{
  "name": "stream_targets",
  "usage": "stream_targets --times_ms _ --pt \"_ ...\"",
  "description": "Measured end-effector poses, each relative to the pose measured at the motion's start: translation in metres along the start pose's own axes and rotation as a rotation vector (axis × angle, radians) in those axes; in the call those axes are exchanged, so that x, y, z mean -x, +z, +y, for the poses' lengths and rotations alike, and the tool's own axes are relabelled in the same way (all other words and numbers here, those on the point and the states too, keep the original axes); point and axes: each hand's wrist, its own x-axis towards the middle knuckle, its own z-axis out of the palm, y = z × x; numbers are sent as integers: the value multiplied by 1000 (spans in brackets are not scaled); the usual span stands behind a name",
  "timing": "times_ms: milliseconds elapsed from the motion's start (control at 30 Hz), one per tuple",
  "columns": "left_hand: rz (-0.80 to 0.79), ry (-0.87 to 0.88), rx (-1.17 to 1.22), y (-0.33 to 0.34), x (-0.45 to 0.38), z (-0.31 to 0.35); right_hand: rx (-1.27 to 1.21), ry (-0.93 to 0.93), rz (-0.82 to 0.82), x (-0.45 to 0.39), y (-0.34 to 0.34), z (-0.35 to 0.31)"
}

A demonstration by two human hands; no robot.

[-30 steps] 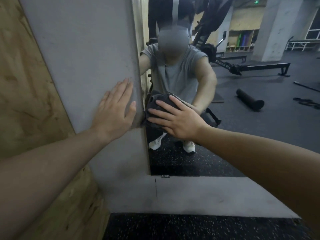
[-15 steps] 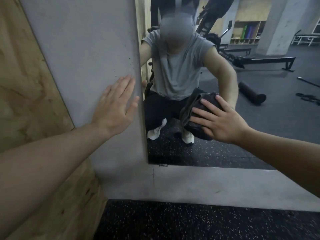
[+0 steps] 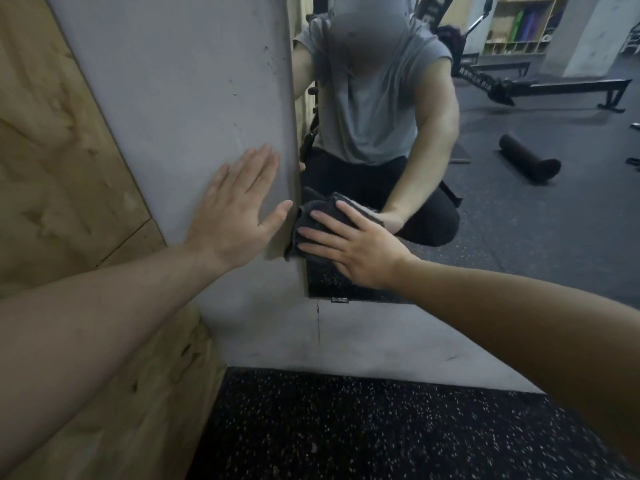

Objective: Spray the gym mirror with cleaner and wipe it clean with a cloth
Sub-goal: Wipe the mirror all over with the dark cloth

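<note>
Far left: wooden panel [image 3: 52,168], plywood grain, running down to the floor. Next to it a grey concrete wall [image 3: 173,81], a few pits and scuffs on its surface. Left hand [image 3: 235,209] lies flat against that wall, fingers straight and spread, palm pressed on, holding nothing; thumb points right toward the mirror edge. Forearm comes in from lower left.

Just right of the wall edge: mirror [image 3: 519,220], its left edge and bottom edge both in view, a small metal clip [image 3: 339,300] at the bottom rim. Dark grey cloth [image 3: 308,216] sits bunched at the mirror's lower-left corner area, touching the glass and overlapping the wall edge a little. Right hand [image 3: 349,244] presses the cloth onto the glass with straight, spread fingers laid over it, not curled round it. Right forearm enters from lower right.

In the reflection: a crouched person in a grey T-shirt and dark trousers, a rowing machine [image 3: 540,86] behind, a dark foam roller [image 3: 530,162] lying on the floor, shelves [image 3: 519,26] far back.

Below the mirror a grey strip of wall, then black speckled rubber floor [image 3: 346,427].

Spray bottle not visible.
</note>
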Motion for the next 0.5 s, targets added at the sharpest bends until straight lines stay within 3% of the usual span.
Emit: stream_targets --times_ms 200,367,500 --pt "-57 19 5 16 18 4 -84 2 -76 56 12 3" --pt "-53 59 -11 27 25 0 -72 252 144 89 -2 50" --pt "-25 82 1 36 31 -7 -76 319 234 68 -2 43"
